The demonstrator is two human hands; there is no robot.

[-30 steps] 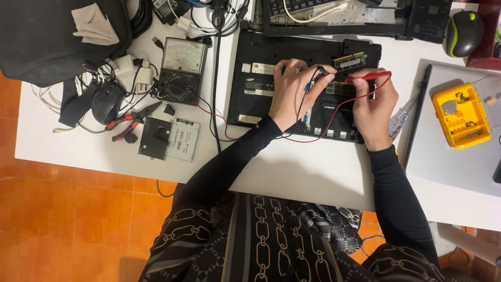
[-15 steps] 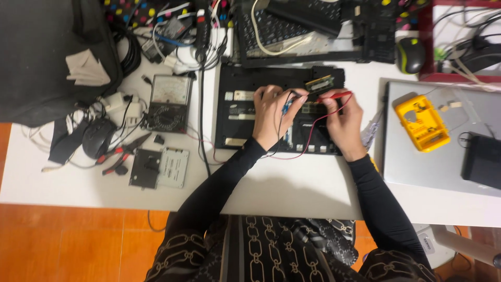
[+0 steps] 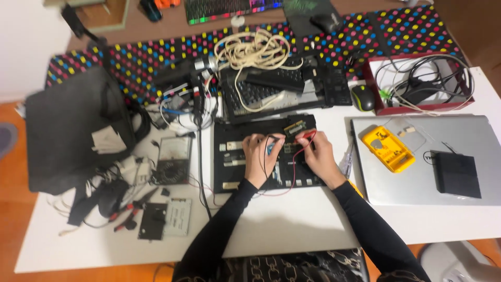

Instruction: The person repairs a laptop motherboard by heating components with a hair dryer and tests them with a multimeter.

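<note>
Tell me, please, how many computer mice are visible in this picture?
3: a black and green mouse beside the red tray, a dark mouse on the top mat, another at the top edge. Cables may hide more.

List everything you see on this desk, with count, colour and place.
Opened laptop base: one, black, table centre.
Probes: black, red, on the base.
Analog meter: one, grey, left of base.
Bag: one, black, far left.
Pliers: one, red-handled, front left.
Keyboard: one, black, behind base.
Cord: one, cream, coiled on keyboard.
Mouse: one, black.
Yellow case: one, on silver laptop.
Left hand, right hand: each holding a probe.
</note>
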